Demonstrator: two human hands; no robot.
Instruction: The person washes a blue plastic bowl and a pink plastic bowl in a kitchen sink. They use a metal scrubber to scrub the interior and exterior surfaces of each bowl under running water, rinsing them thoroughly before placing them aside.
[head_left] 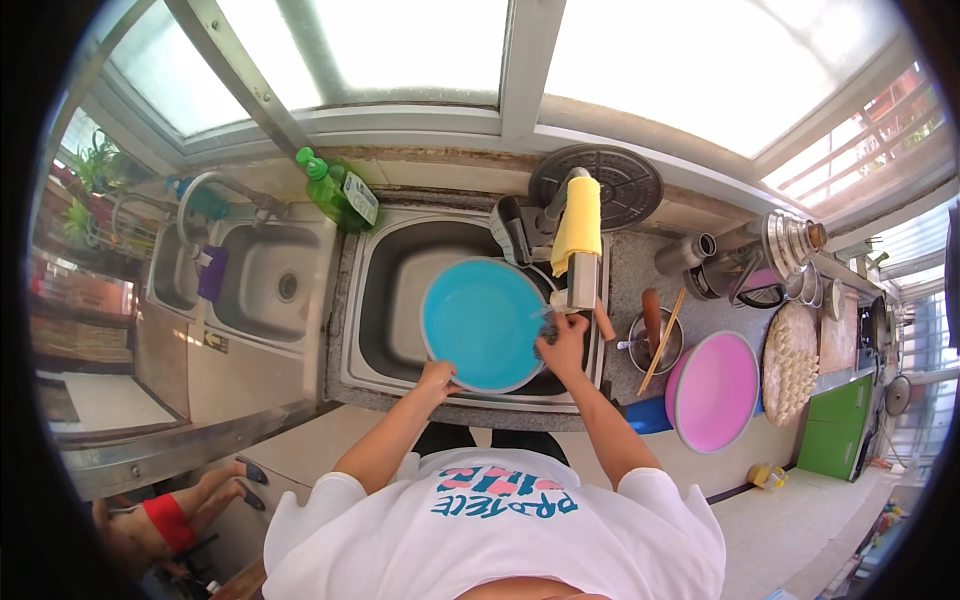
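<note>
A round blue basin (480, 325) rests in the steel sink (376, 300), tilted a little over its right part. My left hand (437, 380) is closed on the basin's near left rim. At the right rim, my right hand (566, 342) is closed around a dark grey scourer (545, 336), apparently steel wool, and touches the basin's edge. Just above this hand is the tap's squared end (582, 283). A yellow cloth (578, 225) is draped over the tap. What looks like a thin stream of water shows by the spout.
A green soap bottle (340, 192) stands behind the sink's left corner. Right of the sink are a small metal pot (657, 345) with chopsticks across it, a pink basin (712, 392) and a round board of dumplings (790, 365). Another person (170, 520) is at lower left.
</note>
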